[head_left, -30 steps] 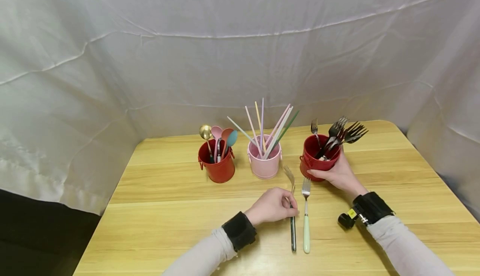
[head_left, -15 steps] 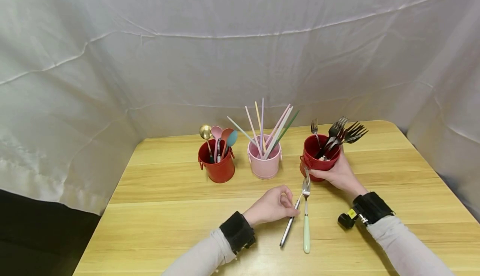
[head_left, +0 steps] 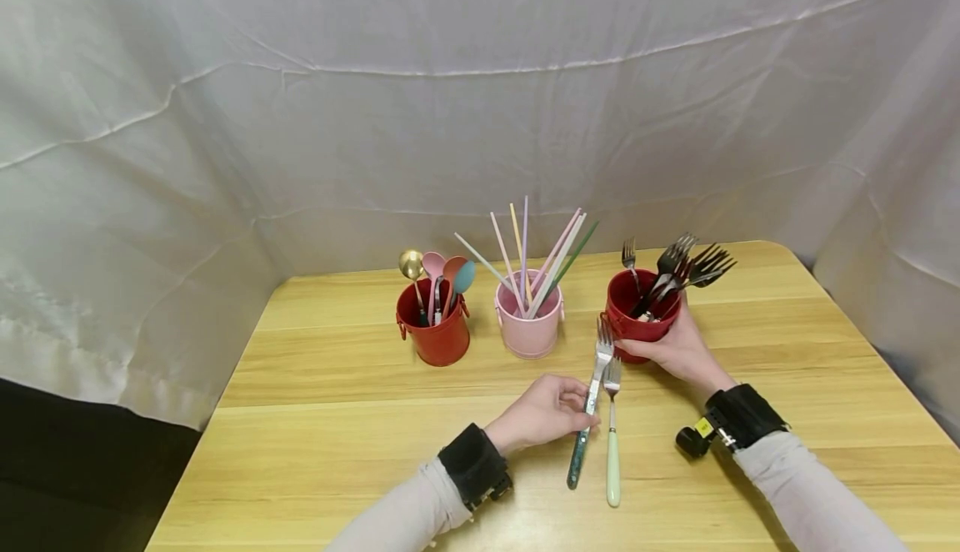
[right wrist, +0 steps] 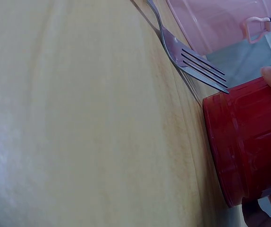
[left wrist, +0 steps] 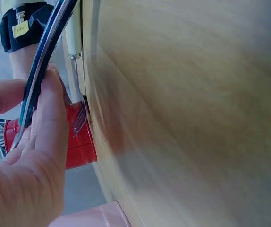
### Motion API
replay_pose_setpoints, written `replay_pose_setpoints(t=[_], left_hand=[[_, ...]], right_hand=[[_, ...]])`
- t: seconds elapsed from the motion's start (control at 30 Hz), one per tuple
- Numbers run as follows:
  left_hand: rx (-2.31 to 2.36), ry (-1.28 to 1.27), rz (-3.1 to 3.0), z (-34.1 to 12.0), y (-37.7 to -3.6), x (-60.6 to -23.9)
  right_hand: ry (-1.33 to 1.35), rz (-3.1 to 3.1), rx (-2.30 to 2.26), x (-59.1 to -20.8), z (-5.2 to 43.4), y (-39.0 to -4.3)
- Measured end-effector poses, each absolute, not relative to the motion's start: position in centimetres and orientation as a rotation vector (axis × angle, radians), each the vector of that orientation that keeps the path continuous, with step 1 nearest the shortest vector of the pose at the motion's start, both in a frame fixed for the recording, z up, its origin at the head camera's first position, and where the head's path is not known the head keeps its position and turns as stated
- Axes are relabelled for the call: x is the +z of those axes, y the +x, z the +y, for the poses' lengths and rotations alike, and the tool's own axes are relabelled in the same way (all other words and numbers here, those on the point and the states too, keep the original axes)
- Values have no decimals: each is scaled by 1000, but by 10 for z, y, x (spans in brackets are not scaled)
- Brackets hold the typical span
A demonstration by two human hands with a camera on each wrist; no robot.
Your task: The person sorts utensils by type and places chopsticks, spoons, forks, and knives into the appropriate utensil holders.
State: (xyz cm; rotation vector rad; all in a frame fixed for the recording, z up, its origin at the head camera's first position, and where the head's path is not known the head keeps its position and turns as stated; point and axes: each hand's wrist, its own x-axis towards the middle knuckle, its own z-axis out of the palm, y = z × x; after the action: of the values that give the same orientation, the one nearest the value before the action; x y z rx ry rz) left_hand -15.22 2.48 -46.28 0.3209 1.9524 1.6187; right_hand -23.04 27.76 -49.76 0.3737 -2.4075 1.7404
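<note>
My left hand (head_left: 543, 410) pinches a fork (head_left: 602, 350) with a dark green handle between thumb and fingers, tines pointing away toward the right-hand bucket. In the left wrist view that dark handle (left wrist: 43, 56) runs up from the fingertips. Just right of it lies a second fork (head_left: 612, 469) with a pale green handle. My right hand (head_left: 678, 352) grips the side of a red bucket (head_left: 630, 327), its thumb across the front; several forks (head_left: 671, 268) stand in it, tines up. In the right wrist view, a fork's tines (right wrist: 197, 64) reach close to the bucket wall (right wrist: 253, 137).
A pink bucket (head_left: 530, 337) of coloured straws (head_left: 522, 243) stands in the middle. To its left is another red bucket (head_left: 442, 343) with several spoons (head_left: 435, 264). All stand on a wooden table (head_left: 337, 452), with a pale cloth (head_left: 450, 143) hung behind.
The dark-handled fork has turned in my left fingers: its tines swung right across the pale fork, then slightly back left, now showing their broad side. My right hand and the buckets have stayed still.
</note>
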Motion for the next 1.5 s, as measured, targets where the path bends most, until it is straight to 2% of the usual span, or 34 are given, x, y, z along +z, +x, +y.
replay_pose_setpoints(t=[1.5], left_hand=[[1556,545,2173,26,-148,-454]], right_hand=[[367,-2408,1716,-497,277,-230]])
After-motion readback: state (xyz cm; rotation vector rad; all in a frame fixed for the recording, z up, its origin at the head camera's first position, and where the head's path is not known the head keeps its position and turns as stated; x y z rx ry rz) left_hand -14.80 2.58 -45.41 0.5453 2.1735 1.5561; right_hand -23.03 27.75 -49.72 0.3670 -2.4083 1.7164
